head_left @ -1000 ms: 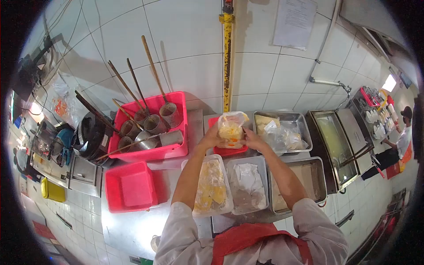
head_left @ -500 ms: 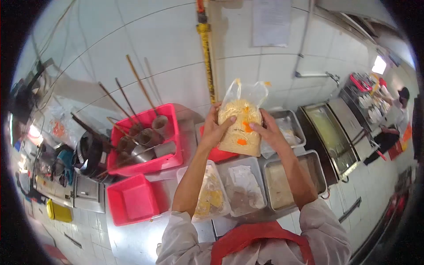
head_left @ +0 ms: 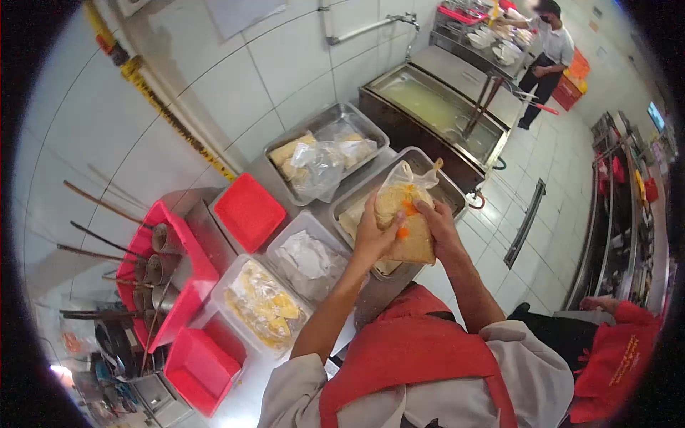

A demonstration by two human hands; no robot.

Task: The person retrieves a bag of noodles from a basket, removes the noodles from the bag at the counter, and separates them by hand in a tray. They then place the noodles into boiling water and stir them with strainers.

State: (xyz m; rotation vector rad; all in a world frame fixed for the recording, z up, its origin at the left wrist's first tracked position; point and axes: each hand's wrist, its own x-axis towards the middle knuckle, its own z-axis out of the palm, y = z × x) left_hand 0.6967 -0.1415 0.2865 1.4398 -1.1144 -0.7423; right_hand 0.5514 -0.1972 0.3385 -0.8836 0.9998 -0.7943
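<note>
Between my two hands is a tied-looking clear plastic bag [head_left: 412, 239] of pale yellow food, possibly fine noodles, with orange patches on it. My left hand [head_left: 377, 234] grips its left side, thumb across the front. On the right side, my right hand [head_left: 440, 227] is closed around the bag, with the thumb near an orange patch. The bag is held over a metal tray [head_left: 410, 150] with pale, flat contents, partly hidden by my hands. Behind it, another metal tray [head_left: 335, 108] holds more bagged food [head_left: 314, 167].
Left are plastic containers with white contents [head_left: 307, 253] and yellow pieces [head_left: 285, 307], a red basket [head_left: 250, 214], a pink tub [head_left: 200, 267] of long-handled strainers and a small pink basket [head_left: 200, 364]. A vat [head_left: 435, 107] of liquid stands behind. One person [head_left: 553, 46] stands farther off; another's red apron [head_left: 617, 364] shows right.
My view has turned right and down. The bag, still in both hands, has moved from in front of the wall to over the right-hand metal tray.
</note>
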